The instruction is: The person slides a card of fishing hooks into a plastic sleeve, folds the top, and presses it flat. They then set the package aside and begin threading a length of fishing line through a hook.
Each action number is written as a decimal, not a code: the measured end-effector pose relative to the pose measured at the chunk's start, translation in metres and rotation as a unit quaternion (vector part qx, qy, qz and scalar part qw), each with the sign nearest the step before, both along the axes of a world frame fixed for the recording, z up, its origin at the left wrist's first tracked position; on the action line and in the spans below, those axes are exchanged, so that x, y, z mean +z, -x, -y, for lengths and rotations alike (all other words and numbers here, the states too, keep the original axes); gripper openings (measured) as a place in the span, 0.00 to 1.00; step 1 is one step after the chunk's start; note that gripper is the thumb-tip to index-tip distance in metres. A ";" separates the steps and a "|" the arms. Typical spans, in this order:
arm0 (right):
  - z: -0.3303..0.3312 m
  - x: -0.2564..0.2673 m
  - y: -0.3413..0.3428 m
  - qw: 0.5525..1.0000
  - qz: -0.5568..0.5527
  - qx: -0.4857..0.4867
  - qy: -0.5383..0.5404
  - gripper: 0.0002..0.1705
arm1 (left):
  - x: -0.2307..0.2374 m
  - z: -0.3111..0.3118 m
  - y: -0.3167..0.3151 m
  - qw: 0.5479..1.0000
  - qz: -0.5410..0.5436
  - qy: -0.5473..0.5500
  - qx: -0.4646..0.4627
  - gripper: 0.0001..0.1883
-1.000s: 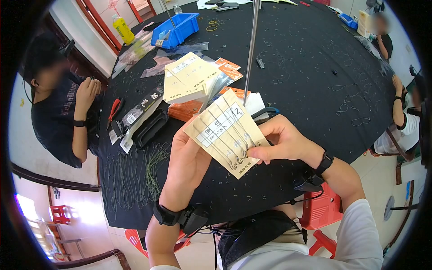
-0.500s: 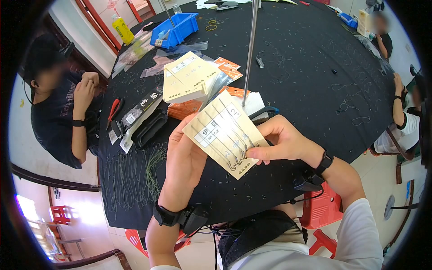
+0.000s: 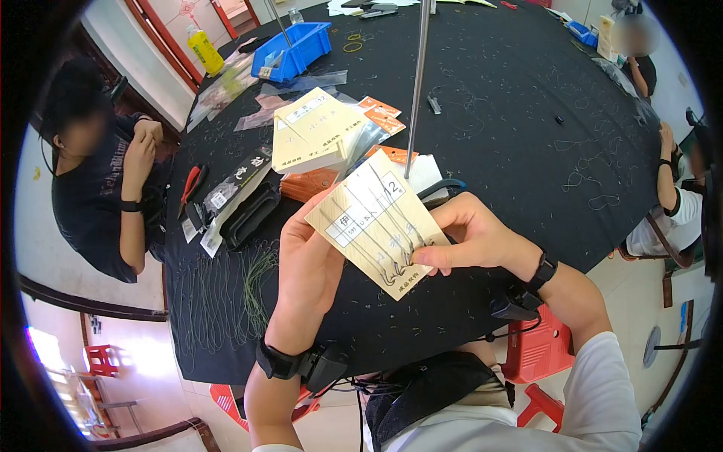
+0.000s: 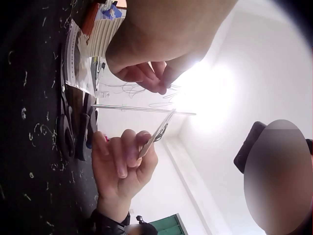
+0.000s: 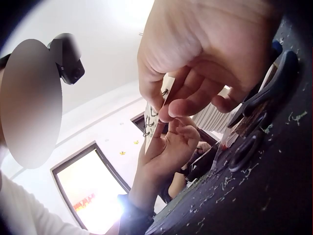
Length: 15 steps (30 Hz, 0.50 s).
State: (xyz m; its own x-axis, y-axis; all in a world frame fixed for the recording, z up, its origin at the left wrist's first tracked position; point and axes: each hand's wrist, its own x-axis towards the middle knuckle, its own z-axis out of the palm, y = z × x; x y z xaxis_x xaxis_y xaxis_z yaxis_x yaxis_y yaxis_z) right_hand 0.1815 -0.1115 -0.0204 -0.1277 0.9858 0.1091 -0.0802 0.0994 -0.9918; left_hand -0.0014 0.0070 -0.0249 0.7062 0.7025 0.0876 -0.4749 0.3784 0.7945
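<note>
A cream card [image 3: 380,222] with several dark hooks [image 3: 399,267] near its lower edge is held tilted over the table. My right hand [image 3: 478,233] pinches its lower right edge between thumb and fingers; the right wrist view shows this right hand [image 5: 210,54] against the hooked side. Behind the card's left edge is my left hand [image 3: 309,264], its fingertips hidden in the head view. In the left wrist view the left hand [image 4: 161,44] has thumb and fingertips together on a thin line [image 4: 129,89], apart from the card [image 4: 159,134].
Behind the card lie a stack of cream cards [image 3: 312,132], orange packets [image 3: 309,184] and a metal rod [image 3: 420,83]. To the left are red-handled pliers [image 3: 194,184], a black pouch [image 3: 252,215] and green line [image 3: 256,290]. A blue bin [image 3: 301,53] stands farther back.
My left hand has shifted slightly left, and the card has turned a little in my right hand's pinch. The right hand has stayed nearly still.
</note>
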 end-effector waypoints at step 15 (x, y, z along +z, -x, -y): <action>0.000 0.002 0.000 1.000 0.004 0.006 0.001 0.14 | 0.000 0.002 0.000 0.999 -0.038 -0.007 -0.004 0.15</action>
State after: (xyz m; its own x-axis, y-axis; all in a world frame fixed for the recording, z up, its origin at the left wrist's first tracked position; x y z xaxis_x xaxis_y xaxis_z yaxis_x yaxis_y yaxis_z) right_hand 0.1815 -0.1119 -0.0188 -0.1401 0.9845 0.1056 -0.0741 0.0959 -0.9926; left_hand -0.0009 0.0051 -0.0244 0.7169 0.6958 0.0435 -0.4101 0.3705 0.8334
